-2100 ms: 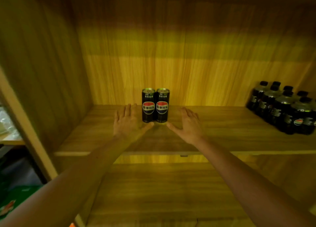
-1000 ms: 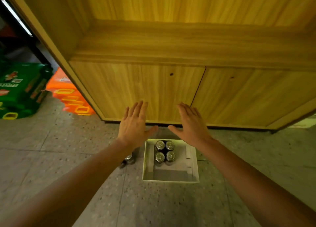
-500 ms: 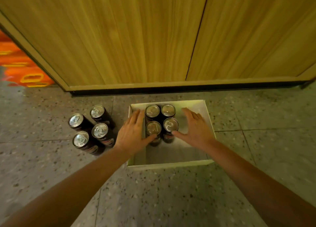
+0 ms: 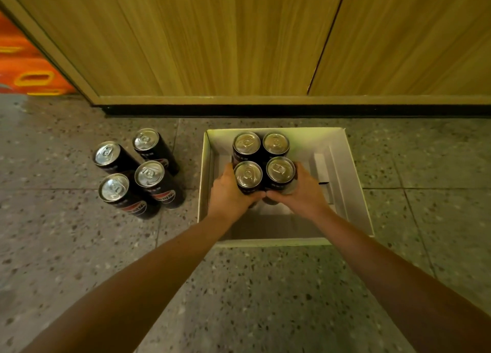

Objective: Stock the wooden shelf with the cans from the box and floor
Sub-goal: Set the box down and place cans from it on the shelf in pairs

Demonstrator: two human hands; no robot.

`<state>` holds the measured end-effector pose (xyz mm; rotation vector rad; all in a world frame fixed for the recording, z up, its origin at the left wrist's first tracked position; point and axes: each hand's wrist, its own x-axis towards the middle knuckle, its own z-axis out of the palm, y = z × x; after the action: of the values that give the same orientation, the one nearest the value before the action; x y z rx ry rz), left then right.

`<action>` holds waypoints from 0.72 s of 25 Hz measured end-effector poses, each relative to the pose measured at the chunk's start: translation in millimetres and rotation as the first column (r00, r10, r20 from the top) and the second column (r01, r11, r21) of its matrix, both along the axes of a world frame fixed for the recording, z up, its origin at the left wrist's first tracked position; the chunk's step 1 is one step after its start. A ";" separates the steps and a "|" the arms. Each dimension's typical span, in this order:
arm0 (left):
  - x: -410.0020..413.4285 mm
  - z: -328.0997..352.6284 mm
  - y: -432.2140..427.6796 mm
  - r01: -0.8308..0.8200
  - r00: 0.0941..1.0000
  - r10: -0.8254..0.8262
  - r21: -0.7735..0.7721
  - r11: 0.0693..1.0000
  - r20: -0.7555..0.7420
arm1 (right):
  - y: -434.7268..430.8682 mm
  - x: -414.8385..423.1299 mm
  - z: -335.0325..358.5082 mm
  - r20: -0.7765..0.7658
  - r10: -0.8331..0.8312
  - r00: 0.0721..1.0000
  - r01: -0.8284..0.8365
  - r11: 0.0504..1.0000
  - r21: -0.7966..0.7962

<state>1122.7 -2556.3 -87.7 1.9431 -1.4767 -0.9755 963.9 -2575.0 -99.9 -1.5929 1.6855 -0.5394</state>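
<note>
A white cardboard box [image 4: 353, 182] lies open on the floor with several black cans standing in it. My left hand [image 4: 228, 193] wraps the near-left can [image 4: 248, 173]. My right hand [image 4: 303, 190] wraps the near-right can [image 4: 280, 169]. Both thumbs meet in front of these two cans. Two more cans [image 4: 261, 144] stand right behind them in the box. Another group of several black cans [image 4: 132, 171] stands on the floor to the left of the box. The shelf itself is out of view.
Closed wooden cabinet doors [image 4: 212, 38] rise just behind the box, with a dark kick strip at the floor. An orange crate [image 4: 24, 70] sits at the far left. Speckled floor tiles [image 4: 265, 299] spread around the box.
My view dropped from the shelf, where two cans stand, to the floor. Both hands went down into the box and closed around the two nearest cans.
</note>
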 end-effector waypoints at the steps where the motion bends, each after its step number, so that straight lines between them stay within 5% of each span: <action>1: -0.2 -3.1 -0.4 -0.023 0.999 0.023 0.010 1.000 -0.032 | -1.9 1.1 -3.5 0.009 -0.008 1.000 0.008 1.000 -0.007; 10: 0.4 31.8 -2.2 -0.048 0.995 0.043 -0.054 0.997 -0.089 | -4.1 -1.5 37.7 0.049 -0.047 0.998 0.051 0.995 -0.083; 18: 15.9 309.2 3.8 -0.056 0.997 0.047 -0.153 0.987 -0.062 | 5.8 0.8 310.2 0.096 -0.082 0.992 0.095 0.985 -0.144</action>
<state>1138.6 -2552.5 221.5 1.8178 -1.4192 -0.8608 964.7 -2569.2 210.3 -1.5779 1.6876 -0.7869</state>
